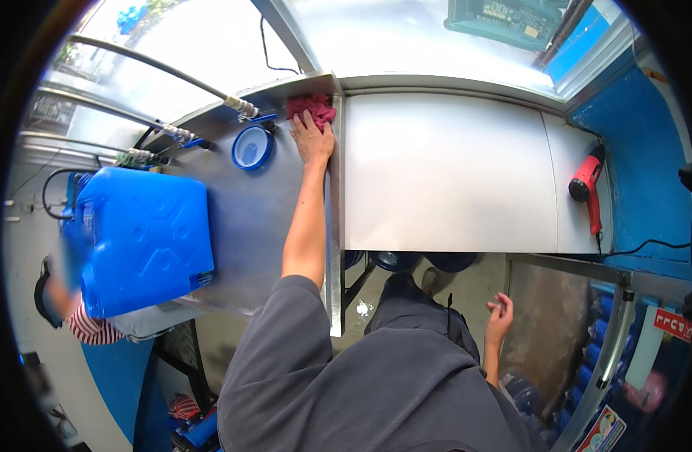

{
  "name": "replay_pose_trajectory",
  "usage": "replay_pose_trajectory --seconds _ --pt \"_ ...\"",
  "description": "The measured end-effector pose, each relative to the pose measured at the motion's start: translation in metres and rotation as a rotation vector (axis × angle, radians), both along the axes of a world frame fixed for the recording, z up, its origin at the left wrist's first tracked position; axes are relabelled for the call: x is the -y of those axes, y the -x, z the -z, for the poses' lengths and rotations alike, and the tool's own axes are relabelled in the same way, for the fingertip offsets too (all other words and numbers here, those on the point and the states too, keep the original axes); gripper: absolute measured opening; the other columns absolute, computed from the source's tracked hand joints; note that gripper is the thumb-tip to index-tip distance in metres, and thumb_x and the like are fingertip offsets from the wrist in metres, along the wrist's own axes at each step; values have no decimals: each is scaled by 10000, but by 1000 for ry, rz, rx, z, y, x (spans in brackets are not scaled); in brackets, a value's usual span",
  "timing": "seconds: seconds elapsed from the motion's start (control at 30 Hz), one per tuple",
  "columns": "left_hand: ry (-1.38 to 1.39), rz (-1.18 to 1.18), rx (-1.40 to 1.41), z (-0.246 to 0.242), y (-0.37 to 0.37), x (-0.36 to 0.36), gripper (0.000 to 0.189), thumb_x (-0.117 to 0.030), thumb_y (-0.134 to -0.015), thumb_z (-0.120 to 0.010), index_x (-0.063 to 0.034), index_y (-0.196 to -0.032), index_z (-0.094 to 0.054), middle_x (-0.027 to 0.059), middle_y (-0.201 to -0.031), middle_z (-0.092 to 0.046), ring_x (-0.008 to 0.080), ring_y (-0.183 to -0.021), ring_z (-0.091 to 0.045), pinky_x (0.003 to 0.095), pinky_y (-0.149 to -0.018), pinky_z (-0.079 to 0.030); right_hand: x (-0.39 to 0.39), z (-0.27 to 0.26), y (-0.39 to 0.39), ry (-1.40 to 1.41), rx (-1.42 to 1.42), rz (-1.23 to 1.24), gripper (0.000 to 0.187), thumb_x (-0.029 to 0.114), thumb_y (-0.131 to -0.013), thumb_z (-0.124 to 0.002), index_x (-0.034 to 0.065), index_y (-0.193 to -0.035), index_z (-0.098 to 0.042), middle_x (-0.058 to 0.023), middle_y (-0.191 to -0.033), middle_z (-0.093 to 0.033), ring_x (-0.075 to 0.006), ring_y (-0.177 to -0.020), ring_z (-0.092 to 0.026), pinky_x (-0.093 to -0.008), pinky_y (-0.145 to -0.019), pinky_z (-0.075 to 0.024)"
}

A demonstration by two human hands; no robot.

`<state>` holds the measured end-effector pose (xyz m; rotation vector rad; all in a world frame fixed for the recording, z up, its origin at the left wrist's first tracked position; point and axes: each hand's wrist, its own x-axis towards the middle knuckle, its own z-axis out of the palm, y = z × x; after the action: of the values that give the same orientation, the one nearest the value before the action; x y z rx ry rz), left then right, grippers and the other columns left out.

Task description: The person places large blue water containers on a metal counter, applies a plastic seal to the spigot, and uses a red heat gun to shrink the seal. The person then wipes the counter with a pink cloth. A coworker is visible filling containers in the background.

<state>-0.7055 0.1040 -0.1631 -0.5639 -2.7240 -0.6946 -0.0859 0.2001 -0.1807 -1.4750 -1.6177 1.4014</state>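
My left hand point(311, 138) presses a crumpled dark pink cloth point(313, 108) into the back corner of the stainless steel counter point(250, 226), against its raised edge. Just left of the cloth lies a round blue-rimmed lid or shallow container point(251, 148), beneath a tap with a blue lever point(262, 118). A large blue plastic water jug point(148, 243) stands on the left part of the steel surface. My right hand point(499, 316) hangs low at my right side, below the white counter's front edge, its fingers loosely bent and apart, holding nothing.
A white countertop point(447, 175) adjoins the steel one at a raised metal divider point(336, 226). A red hair dryer or heat gun point(587, 189) lies at its right end. Pipes with more taps point(196, 143) reach in from the left. Another person point(89, 325) is behind the jug. Large bottles point(395, 260) stand underneath.
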Motion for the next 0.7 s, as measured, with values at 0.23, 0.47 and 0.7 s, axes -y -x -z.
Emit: replay_pose_trajectory --seconds 0.23,0.47,0.7 --pt "-237 503 175 -45 -93 17 413 -94 -816 -685 -87 -1212 -569 189 -1239 -617 388 -1119 -604 450 -959 -494 -13 -46 141 -184 -5 -490 259 -68 -945 -492 -3 -1166 -610 -117 -1114 -599 -194 -1017 -645 -304 -870 -541" --pt "-542 734 1030 -66 -311 3 380 -106 -970 -614 -19 -1338 -579 149 -1161 -685 146 -1063 -642 308 -936 -501 -14 -86 216 -222 -133 -729 763 47 -761 -759 111 -1454 -444 -200 -1500 -375 -334 -1398 -393 -422 -1152 -353" --pt "-544 603 752 -55 -303 4 336 -158 -976 -605 -43 -1292 -611 170 -1236 -665 282 -1140 -647 369 -967 -496 -168 -102 168 27 -457 -421 206 7 -876 -666 -12 -1081 -653 -135 -1125 -683 -211 -1018 -663 -324 -929 -520"
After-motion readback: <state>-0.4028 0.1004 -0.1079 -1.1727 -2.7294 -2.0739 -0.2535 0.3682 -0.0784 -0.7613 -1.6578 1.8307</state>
